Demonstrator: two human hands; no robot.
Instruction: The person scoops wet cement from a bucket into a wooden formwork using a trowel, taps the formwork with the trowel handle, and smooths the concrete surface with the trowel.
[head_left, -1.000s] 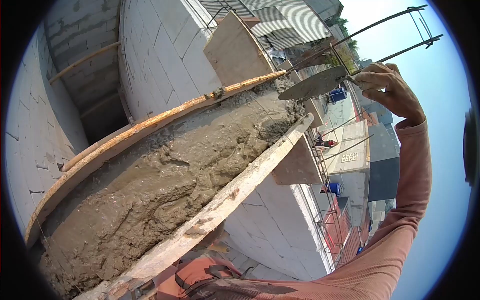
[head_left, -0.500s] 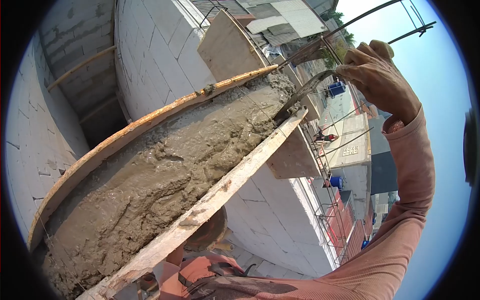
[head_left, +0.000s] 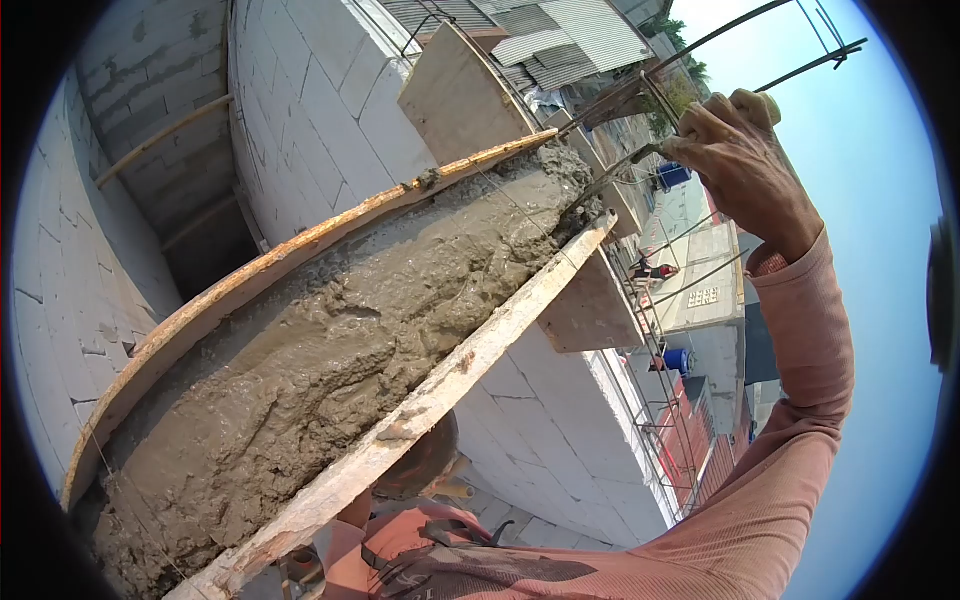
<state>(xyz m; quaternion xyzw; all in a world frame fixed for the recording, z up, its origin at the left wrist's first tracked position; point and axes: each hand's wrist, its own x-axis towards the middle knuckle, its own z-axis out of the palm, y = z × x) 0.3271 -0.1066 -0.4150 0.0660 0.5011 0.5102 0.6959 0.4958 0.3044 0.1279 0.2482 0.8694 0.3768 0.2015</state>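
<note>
My right hand (head_left: 735,165) is closed around a trowel (head_left: 602,182) at the upper right. The trowel's thin blade is seen nearly edge-on, its tip at the far end of the wet concrete (head_left: 340,340). That concrete fills a long wooden form between a curved-looking board (head_left: 270,245) and a straighter plank (head_left: 430,400). Its surface is rough and lumpy along the plank and smoother near the other board. My left hand does not show. Below the plank, a dark rounded object (head_left: 425,460) is partly hidden beside some bare skin.
Pale block walls (head_left: 300,100) drop away on both sides. Steel bars (head_left: 815,65) stick out beyond my right hand, and a rebar cage (head_left: 665,430) runs along the lower right. Panels (head_left: 470,90) stand at the far end. Roofs and a blue drum (head_left: 677,359) lie below.
My right hand has shifted slightly left and down. The trowel blade has turned from showing its face to nearly edge-on at the end of the concrete.
</note>
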